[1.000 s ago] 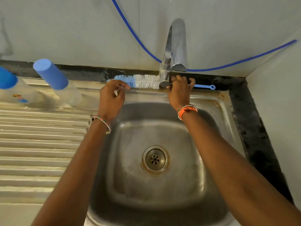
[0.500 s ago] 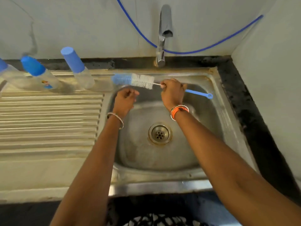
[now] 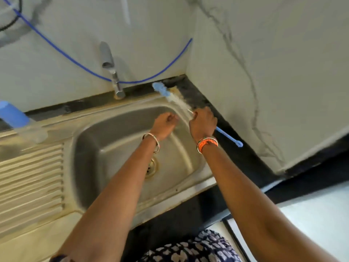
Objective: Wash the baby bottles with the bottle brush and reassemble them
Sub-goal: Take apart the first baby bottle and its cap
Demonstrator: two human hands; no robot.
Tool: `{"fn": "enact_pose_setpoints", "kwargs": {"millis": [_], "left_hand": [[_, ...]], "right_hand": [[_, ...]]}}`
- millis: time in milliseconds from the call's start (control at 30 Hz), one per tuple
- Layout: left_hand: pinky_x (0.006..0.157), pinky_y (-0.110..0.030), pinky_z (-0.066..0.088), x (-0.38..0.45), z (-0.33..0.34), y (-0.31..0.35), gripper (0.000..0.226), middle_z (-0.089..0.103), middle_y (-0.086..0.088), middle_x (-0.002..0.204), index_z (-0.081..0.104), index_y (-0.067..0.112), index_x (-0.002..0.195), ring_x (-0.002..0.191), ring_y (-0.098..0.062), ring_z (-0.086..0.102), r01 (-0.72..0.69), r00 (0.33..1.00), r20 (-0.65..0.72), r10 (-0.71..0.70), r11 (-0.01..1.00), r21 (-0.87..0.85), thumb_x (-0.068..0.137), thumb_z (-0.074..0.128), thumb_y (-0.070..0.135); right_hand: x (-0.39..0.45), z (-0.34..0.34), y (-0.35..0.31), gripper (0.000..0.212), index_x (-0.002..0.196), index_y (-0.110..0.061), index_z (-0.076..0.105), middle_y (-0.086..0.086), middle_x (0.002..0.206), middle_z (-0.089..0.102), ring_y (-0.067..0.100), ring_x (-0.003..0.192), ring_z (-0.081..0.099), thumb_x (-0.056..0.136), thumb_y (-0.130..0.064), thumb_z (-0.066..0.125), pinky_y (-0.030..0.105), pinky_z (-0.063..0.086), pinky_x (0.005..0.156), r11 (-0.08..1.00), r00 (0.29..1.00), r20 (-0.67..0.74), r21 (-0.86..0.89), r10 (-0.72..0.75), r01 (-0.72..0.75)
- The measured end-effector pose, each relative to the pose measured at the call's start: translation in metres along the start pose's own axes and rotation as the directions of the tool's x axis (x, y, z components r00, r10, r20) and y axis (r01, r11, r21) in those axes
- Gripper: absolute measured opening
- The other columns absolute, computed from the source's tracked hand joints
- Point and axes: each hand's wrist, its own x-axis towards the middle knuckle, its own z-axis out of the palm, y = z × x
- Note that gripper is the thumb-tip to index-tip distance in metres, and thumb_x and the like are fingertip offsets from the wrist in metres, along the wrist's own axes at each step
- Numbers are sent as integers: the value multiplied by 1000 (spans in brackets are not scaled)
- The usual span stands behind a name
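Bottle brush (image 3: 171, 97) is gripped in the right hand (image 3: 203, 122); the left hand (image 3: 164, 124) is fisted, empty.

The bottle (image 3: 20, 121) at the left edge of the frame is cut off, so only its blue cap and part of a blurred clear body are seen. The middle of the brush (image 3: 181, 103) handle is hidden inside the right hand (image 3: 203, 122). The left hand (image 3: 164, 124) is curled, and whether anything is held in it cannot be told. The drain (image 3: 151, 167) is partly covered by the left forearm. The drainboard (image 3: 30, 178) is cut by the left edge, and the whole frame is smeared by motion.
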Motion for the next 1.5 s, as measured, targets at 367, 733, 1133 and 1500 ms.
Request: {"fn": "enact_pose_setpoints", "kwargs": {"millis": [367,733,1133,1500], "left_hand": [[98,-47,43,34,76,13,48,53,-24,125,46,7,124,114,-38,52,43,989,137,-51,997,65,94,49,45],[76,-36,44,24,32,-4,46,48,0,79,51,8,101,72,-11,49,-83,996,10,85,985,-151,92,41,52],[89,-53,47,-81,-224,-76,24,57,5,98,51,34,97,98,-24,54,-73,578,-811,-84,985,-154,94,31,47],[94,-45,45,-122,-318,-137,45,44,1,121,45,6,129,111,-18,47,69,558,-830,-7,997,38,86,58,6]], "right_hand": [[21,-8,70,32,112,-10,59,17,123,47,36,114,45,82,-4,52,43,35,94,967,970,77,-126,231,-221],[26,-9,-14,47,125,-19,48,10,124,47,31,113,44,79,-13,59,43,36,91,985,985,61,-78,160,-155],[-85,58,-261,29,104,-17,65,6,110,59,29,105,56,79,-9,54,38,39,87,809,797,287,451,-531,376],[-131,102,-415,58,128,-17,43,9,121,45,28,109,47,76,-27,67,34,44,73,803,803,267,458,-533,382]]}}
